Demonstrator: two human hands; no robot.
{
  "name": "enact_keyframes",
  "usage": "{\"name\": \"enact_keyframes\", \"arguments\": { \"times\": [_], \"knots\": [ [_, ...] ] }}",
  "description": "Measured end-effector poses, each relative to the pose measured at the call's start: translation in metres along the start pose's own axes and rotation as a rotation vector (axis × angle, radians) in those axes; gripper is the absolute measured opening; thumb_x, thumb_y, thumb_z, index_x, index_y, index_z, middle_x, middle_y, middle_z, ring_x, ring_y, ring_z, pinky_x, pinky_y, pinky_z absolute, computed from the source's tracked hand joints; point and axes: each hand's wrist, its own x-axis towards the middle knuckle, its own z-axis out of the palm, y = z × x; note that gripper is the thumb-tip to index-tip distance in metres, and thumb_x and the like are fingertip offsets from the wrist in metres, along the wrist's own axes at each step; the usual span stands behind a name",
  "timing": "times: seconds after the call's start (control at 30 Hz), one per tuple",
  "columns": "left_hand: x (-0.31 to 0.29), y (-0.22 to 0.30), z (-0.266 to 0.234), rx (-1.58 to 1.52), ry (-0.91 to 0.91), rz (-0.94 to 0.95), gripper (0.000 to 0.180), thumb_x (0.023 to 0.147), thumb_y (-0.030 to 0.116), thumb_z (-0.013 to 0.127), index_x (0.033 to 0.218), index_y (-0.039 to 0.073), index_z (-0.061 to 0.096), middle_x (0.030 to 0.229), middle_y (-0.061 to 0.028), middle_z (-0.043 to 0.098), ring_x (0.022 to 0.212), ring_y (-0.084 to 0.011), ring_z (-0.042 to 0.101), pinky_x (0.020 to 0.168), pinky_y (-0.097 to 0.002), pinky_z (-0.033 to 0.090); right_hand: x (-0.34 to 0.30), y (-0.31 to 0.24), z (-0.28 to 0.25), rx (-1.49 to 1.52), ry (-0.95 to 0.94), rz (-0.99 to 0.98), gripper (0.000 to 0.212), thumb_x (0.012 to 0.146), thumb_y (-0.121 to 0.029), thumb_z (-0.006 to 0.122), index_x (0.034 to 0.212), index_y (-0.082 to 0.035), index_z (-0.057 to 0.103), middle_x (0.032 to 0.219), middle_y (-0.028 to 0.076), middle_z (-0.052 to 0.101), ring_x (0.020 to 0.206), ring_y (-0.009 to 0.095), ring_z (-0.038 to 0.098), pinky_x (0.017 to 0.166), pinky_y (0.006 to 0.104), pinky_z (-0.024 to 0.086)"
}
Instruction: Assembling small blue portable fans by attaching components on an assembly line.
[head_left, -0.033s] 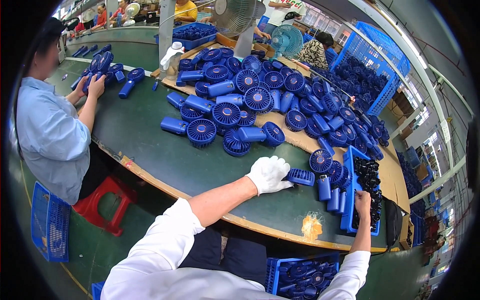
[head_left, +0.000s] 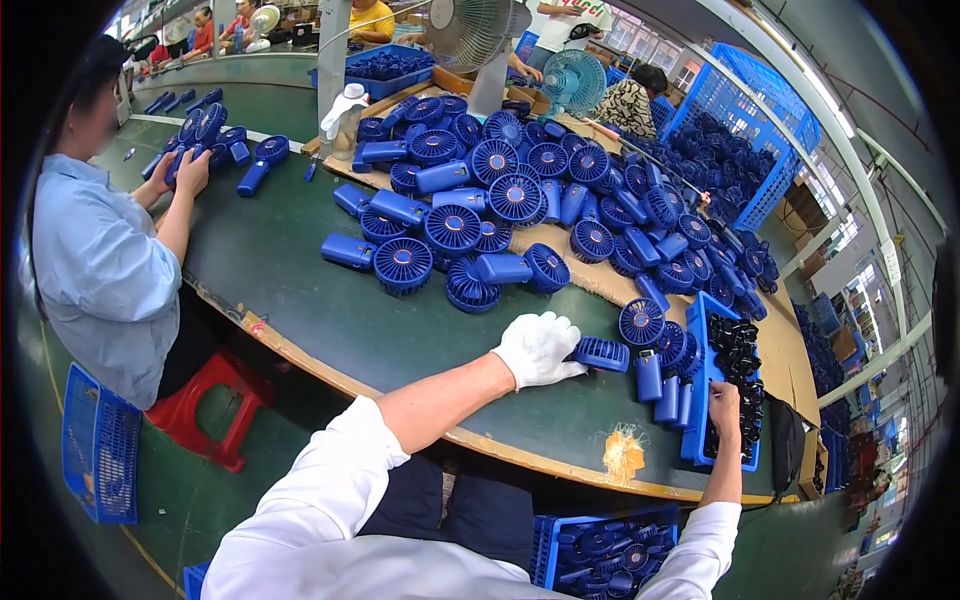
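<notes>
My left hand (head_left: 541, 350), in a white glove, is closed round a blue handheld fan (head_left: 601, 353) just above the green tabletop. The fan's round head sticks out to the right of the glove, and its handle is hidden by the fingers. Bare, my right hand (head_left: 726, 408) reaches into a blue tray (head_left: 696, 440) of small black parts (head_left: 738, 352). Its fingers are bent together among the parts, and what they pinch is too small to make out. Several more blue fans (head_left: 641, 322) lie between my hands, against the tray's left side.
A large heap of blue fans (head_left: 516, 198) covers the table ahead, partly on cardboard (head_left: 570, 262). At the left a co-worker (head_left: 115, 260) holds fans beside a red stool (head_left: 215, 410). A blue crate of fans (head_left: 610, 550) stands below the table edge near my lap.
</notes>
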Motion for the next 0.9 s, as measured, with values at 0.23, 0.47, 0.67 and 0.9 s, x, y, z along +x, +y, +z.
{"name": "enact_keyframes", "arguments": {
  "times": [0.23, 0.47, 0.67, 0.9],
  "knots": [
    [0.000, -0.001, 0.003, -0.013, 0.019, 0.000, 0.042, 0.074, 0.050, 0.070, 0.082, 0.010, 0.062, 0.082, -0.0079, 0.060, 0.081, -0.0258, 0.061, 0.065, -0.0380, 0.052, -0.004, -0.011, -0.006, -0.034, -0.071, -0.313, 0.016, 0.077, -0.002, 0.062, 0.091, 0.001, 0.068, 0.085, 0.023, 0.065, 0.076, 0.039, 0.063, 0.068, 0.0428, 0.050],
    [0.003, 0.003, 0.000, -0.019, 0.021, 0.003, 0.041, 0.074, 0.050, 0.070, 0.081, 0.010, 0.062, 0.081, -0.0074, 0.060, 0.081, -0.0253, 0.062, 0.065, -0.0381, 0.052, -0.011, -0.005, -0.021, -0.097, -0.036, -0.242, 0.013, 0.081, -0.004, 0.059, 0.088, 0.003, 0.067, 0.084, 0.023, 0.063, 0.080, 0.038, 0.062, 0.067, 0.0417, 0.048],
    [0.000, -0.001, 0.001, 0.000, 0.006, -0.011, 0.041, 0.074, 0.050, 0.070, 0.081, 0.010, 0.062, 0.081, -0.0072, 0.060, 0.081, -0.0249, 0.062, 0.065, -0.0379, 0.052, -0.016, -0.034, -0.017, 0.315, -0.193, -0.140, 0.019, 0.076, -0.003, 0.066, 0.094, 0.002, 0.068, 0.087, 0.019, 0.068, 0.079, 0.032, 0.065, 0.073, 0.0394, 0.049],
    [0.001, 0.002, 0.000, -0.011, 0.006, -0.013, 0.041, 0.074, 0.049, 0.070, 0.080, 0.010, 0.062, 0.081, -0.0074, 0.060, 0.081, -0.0249, 0.062, 0.066, -0.0376, 0.052, -0.013, -0.035, -0.021, 0.033, -0.057, -0.192, 0.015, 0.080, -0.006, 0.061, 0.092, 0.001, 0.068, 0.077, 0.021, 0.065, 0.073, 0.039, 0.064, 0.068, 0.0411, 0.049]
  ]
}}
